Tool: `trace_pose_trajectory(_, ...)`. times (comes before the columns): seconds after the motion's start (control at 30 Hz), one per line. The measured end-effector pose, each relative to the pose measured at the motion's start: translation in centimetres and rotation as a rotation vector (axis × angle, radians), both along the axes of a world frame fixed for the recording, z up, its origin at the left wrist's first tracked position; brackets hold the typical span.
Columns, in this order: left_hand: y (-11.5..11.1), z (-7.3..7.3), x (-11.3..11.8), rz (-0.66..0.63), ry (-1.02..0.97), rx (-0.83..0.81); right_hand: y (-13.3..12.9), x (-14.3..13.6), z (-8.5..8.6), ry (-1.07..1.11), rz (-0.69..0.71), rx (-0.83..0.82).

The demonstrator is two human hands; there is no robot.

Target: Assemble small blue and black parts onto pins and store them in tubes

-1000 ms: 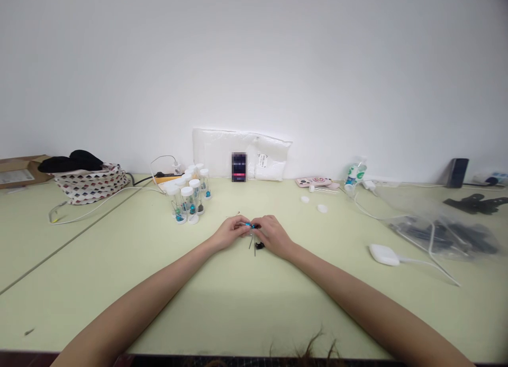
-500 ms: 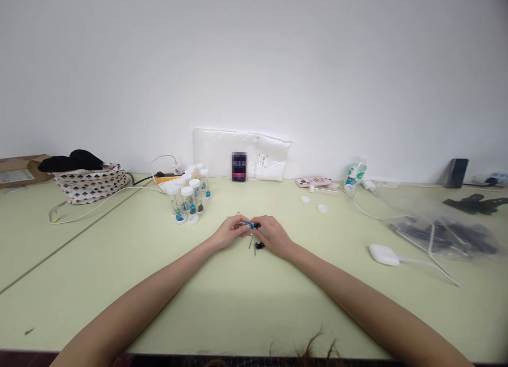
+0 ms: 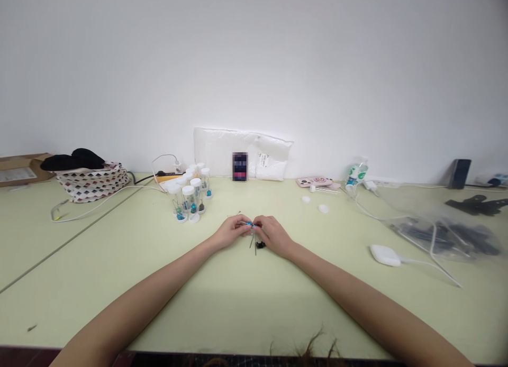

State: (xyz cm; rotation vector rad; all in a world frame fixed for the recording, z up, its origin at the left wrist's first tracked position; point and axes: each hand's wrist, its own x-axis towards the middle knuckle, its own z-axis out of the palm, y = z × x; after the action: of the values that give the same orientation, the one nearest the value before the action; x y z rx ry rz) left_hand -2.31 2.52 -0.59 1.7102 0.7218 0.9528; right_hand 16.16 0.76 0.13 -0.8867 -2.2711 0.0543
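**Pale green desk (image 3: 238, 303), lots of clutter, one tiny blue piece (image 3: 250, 224) in the middle**

So the desk takes up most of the view, pushed against a white wall (image 3: 254, 55). Biggest thing on it is probably the padded plastic packet (image 3: 212, 150) leaning on that wall. Far left there's a patterned bag (image 3: 95, 184) with something black (image 3: 77, 159) on top, and over on the right a see-through bag (image 3: 448, 235) of dark stuff, pretty blurry.

Left of centre is a tight bunch of clear tubes (image 3: 193, 195) with white caps, standing upright, little blue and green bits inside.

Left hand (image 3: 230, 232) and right hand (image 3: 273, 235) meet mid-desk, fingertips nearly together. Fingers on both sides are pinching the tiny blue piece between them; can't tell if it's one part or two.

Behind that, a phone (image 3: 240, 166) stands upright against the packet. A pink phone (image 3: 308, 182) lies off to the right, one loose tube (image 3: 326, 190) on its side by it, two white discs (image 3: 323, 209) nearby.

Smallest stuff: a black piece (image 3: 261, 245) just below the right fingers, thin rods (image 3: 255, 247) beside it.
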Motion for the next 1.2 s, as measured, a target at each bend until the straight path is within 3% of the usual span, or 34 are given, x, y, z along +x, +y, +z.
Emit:
trace_pose_trajectory(0.5,-0.03,0.08,-0.03,0.019,-0.006,0.011,0.17,0.2,-0.07,0.039,0.015,0.048)
trace_pose_trajectory(1.2,0.01,0.03,-0.03,0.005,-0.014,0.002,0.05,0.14,0.03,0.038,0.02,-0.035)
